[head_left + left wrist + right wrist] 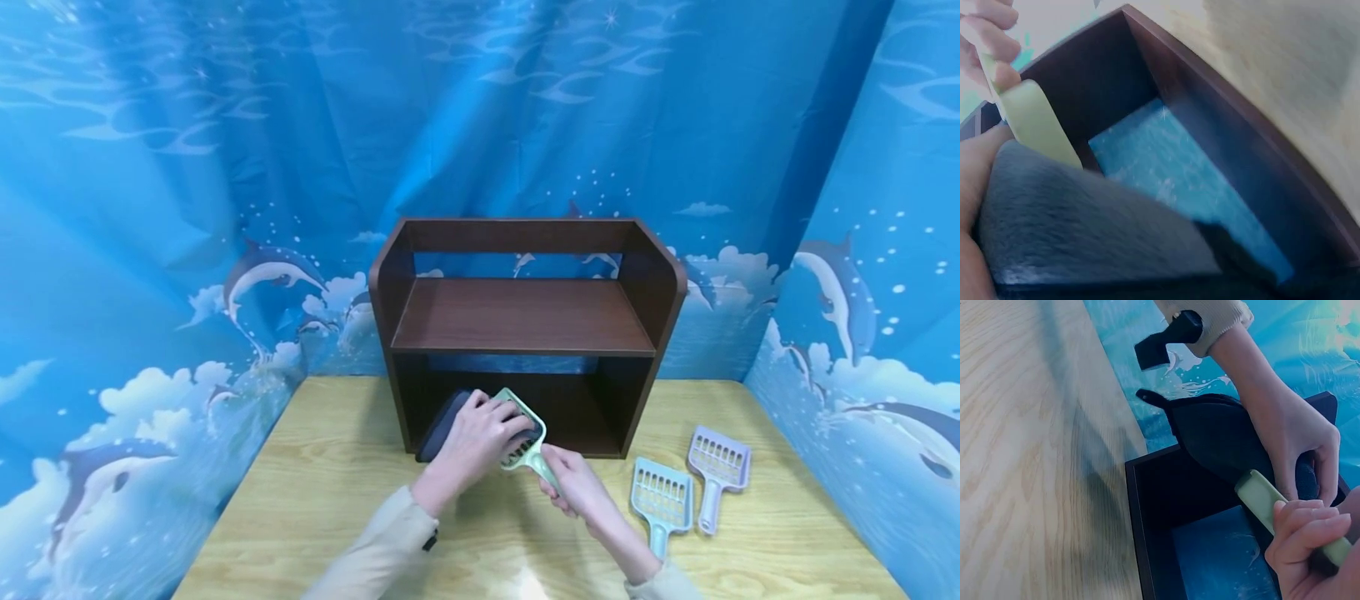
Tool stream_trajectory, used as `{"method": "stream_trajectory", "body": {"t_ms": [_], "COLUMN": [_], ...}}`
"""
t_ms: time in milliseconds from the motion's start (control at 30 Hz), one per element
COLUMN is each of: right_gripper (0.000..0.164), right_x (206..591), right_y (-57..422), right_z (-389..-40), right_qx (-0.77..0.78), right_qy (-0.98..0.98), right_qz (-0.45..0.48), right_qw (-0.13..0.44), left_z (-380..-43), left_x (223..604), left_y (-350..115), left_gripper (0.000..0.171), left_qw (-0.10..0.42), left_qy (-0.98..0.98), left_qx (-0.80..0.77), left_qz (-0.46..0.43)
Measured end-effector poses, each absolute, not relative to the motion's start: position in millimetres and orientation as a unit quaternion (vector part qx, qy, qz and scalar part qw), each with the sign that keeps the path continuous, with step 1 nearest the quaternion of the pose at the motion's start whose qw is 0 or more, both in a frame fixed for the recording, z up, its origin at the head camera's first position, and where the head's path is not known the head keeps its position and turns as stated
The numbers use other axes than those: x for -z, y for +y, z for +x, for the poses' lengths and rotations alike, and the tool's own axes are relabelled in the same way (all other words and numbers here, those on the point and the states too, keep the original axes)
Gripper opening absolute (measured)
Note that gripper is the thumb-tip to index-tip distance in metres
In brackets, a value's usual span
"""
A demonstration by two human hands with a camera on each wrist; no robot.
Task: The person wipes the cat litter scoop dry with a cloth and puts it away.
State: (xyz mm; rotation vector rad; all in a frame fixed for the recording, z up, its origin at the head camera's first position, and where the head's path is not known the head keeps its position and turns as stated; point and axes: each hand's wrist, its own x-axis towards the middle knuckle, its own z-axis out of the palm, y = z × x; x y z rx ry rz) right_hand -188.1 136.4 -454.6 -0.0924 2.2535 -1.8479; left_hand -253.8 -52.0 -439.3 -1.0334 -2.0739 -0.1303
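My left hand [480, 433] grips a dark, soft-looking fabric pouch [442, 429] in front of the shelf's lower compartment. In the right wrist view the pouch [1216, 431] has a small loop at one end, and the left thumb and fingers pinch its other end. My right hand [576, 483] holds a light green slotted litter scoop [546, 470] by its handle. The scoop's head lies against the pouch's right end, partly hidden by my left fingers. Whether any of it sits inside the pouch I cannot tell.
Behind the hands stands a dark brown two-tier shelf [525, 312] on the wooden table [337, 500]. To the right lie a light blue litter scoop [662, 496] and a lilac litter scoop [718, 467]. A blue dolphin-print curtain [480, 108] surrounds the table's back and sides.
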Motion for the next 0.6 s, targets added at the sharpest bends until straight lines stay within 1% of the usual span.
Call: {"method": "stream_trajectory", "body": {"t_ms": [100,233,367,600], "right_gripper": [0.044,0.043,0.042,0.036], "right_x": [456,456,455,452], "right_y": [136,135,136,141], "right_z": [-187,-186,-188,-190], "right_qx": [0.627,0.624,0.618,0.606], "right_qy": [0.771,0.774,0.779,0.791], "right_qz": [-0.031,-0.029,-0.030,-0.022], "right_qw": [0.109,0.104,0.099,0.083], "left_z": [-258,-257,-252,-245], "left_x": [437,434,433,426], "left_y": [-55,-53,-46,-47], "left_gripper": [0.018,0.017,0.014,0.013], "left_qw": [0.419,0.414,0.377,0.289], "left_qy": [-0.822,-0.827,-0.833,-0.848], "left_qx": [0.038,0.052,0.063,0.043], "left_qz": [-0.383,-0.378,-0.401,-0.441]}}
